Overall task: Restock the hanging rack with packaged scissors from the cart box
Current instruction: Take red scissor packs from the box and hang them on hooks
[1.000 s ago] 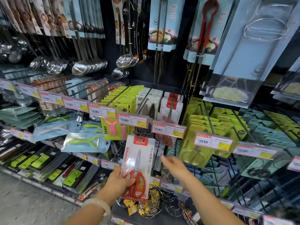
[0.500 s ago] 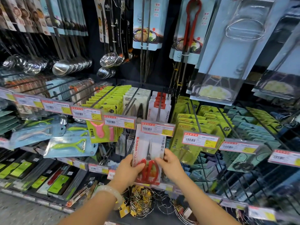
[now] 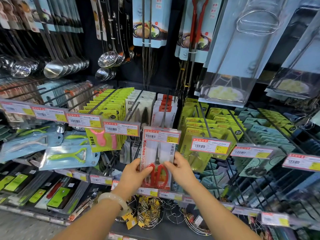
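Both hands grip 1 scissors pack [image 3: 158, 160] by its lower edges, left hand [image 3: 134, 174] and right hand [image 3: 180, 170] steadying it upright so its top, hidden behind the price tag [image 3: 161, 135], can likely meet the hook [image 3: 164, 108] carrying matching packs.

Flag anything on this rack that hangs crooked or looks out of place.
The green peeler pack at left lies tilted, almost flat, not hanging straight like its neighbours. The scissors pack, held by both hands, sits upright below its price tag. Nothing looks damaged.
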`<move>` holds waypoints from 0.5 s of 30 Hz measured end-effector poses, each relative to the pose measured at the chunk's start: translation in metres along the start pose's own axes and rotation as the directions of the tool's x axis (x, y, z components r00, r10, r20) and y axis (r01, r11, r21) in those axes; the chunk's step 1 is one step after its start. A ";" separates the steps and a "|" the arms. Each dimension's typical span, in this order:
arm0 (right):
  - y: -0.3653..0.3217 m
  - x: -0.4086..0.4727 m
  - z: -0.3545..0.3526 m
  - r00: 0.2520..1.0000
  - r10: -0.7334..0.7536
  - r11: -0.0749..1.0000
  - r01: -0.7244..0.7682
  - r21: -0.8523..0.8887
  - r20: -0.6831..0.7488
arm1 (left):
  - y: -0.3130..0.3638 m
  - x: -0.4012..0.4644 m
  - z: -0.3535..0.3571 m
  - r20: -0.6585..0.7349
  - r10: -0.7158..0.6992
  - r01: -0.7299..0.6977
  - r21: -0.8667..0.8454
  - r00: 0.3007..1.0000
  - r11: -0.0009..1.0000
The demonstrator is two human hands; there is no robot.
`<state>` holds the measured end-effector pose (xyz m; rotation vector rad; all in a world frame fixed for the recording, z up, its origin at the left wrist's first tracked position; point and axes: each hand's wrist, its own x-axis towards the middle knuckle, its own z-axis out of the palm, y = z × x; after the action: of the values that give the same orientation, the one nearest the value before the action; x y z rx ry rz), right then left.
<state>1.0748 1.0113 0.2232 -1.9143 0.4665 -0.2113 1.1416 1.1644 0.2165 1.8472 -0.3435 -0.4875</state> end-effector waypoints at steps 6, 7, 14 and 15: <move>0.006 0.002 0.002 0.994 0.108 0.994 -0.109 -0.005 -0.022 | -0.006 0.005 0.005 0.026 -0.054 0.055 -0.015 0.998 0.998; 0.005 0.003 0.001 0.992 0.125 0.992 -0.125 -0.001 -0.027 | -0.007 0.008 0.007 0.017 -0.064 0.064 -0.004 0.998 0.998; 0.016 0.000 -0.008 0.957 0.291 0.935 -0.282 -0.215 0.009 | -0.020 0.023 0.024 -0.061 -0.265 0.272 0.205 0.962 0.940; 0.023 -0.005 -0.010 0.944 0.329 0.915 -0.313 -0.253 0.023 | -0.023 0.023 0.029 -0.056 -0.290 0.293 0.319 0.955 0.901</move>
<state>1.0616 0.9970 0.2064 -2.0431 0.7848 0.1320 1.1471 1.1375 0.1835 2.2379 -0.1447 -0.6594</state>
